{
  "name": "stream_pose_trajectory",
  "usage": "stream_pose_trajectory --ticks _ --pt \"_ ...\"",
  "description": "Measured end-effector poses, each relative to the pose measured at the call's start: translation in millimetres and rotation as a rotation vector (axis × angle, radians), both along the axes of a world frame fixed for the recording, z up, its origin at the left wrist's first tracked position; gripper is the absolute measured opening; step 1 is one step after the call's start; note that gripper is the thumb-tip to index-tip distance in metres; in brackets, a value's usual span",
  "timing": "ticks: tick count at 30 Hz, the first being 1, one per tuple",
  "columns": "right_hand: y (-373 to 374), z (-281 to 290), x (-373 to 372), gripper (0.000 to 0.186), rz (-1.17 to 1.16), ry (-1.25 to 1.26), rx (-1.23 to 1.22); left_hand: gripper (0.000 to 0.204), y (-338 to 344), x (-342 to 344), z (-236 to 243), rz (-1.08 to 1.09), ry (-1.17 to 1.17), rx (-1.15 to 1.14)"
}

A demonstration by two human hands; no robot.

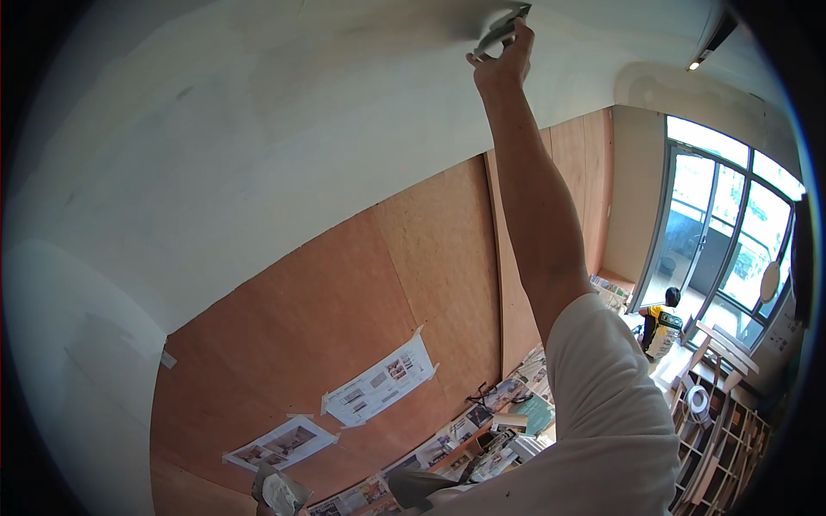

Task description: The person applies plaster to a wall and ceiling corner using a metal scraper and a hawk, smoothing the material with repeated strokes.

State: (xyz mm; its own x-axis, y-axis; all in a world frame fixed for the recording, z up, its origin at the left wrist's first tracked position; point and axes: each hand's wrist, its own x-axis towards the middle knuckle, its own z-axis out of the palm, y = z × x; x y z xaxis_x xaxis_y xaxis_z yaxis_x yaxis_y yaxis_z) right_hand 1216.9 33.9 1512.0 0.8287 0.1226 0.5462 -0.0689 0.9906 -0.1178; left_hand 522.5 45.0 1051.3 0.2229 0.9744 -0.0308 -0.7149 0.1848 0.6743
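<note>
My right hand (503, 60) is raised high on my outstretched arm, closed on a metal finishing trowel (503, 30) at the white curved ceiling (301, 86), with a dark shadow beside the blade. At the bottom left, a metal blade with white paste (280, 492) rises into view, and a small bit of my left hand (263, 509) shows beneath it, holding it; most of that hand is out of the frame.
Plywood panels (327, 292) carry two taped printed sheets (379, 378). Paper-covered ledges and tools (529, 417) line the wall below. A person in black and yellow (662, 322) is near the glass doors (688, 215). A wooden rack (718, 447) and a light (710, 43) are at the right.
</note>
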Motion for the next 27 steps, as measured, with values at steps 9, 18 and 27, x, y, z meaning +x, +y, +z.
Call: stream_pose_trajectory --ticks 9,18,27 --pt "7 -1 -7 0.073 -0.032 0.017 -0.048 0.054 -1 -1 -2 0.1 0.192 -0.014" --pt "1 12 -10 0.064 -0.161 0.056 0.051 0.053 2 -6 -4 0.136 0.279 -0.007" --pt "-4 19 -25 0.057 -0.075 0.053 0.086 0.053 -5 -6 -1 0.192 0.439 0.029"
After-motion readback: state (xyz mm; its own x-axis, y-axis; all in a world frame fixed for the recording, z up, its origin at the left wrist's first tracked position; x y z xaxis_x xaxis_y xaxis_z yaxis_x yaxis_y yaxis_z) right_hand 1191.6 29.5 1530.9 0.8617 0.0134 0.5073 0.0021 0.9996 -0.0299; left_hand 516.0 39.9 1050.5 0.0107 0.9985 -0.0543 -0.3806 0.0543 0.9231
